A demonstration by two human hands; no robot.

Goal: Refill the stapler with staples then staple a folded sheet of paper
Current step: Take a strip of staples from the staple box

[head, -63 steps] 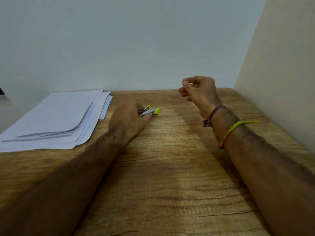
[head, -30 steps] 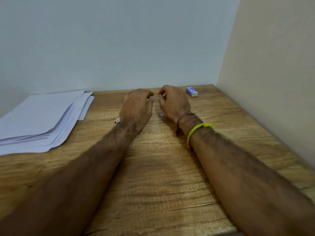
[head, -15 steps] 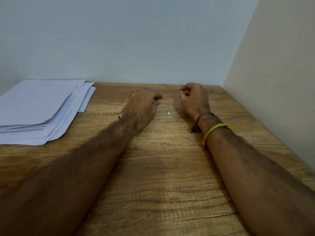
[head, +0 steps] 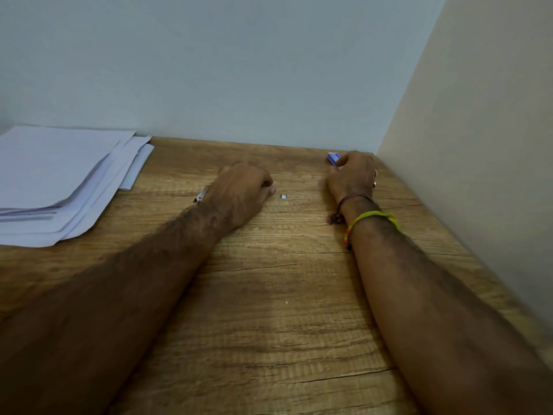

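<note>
Now your left hand (head: 239, 196) stays clenched over the stapler (head: 200, 195) to steady it on the counter (head: 284, 295), while your right hand (head: 351, 175) grasps the staple box (head: 332, 157) for a refill.

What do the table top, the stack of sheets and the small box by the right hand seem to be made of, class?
Table top: wood or wood-look laminate, matt, with brown grain lines and cracks.
Stack of sheets: white paper, matt, with thin fanned edges.
Small box at the right hand: probably printed card, blue and white; too small to be sure.
</note>
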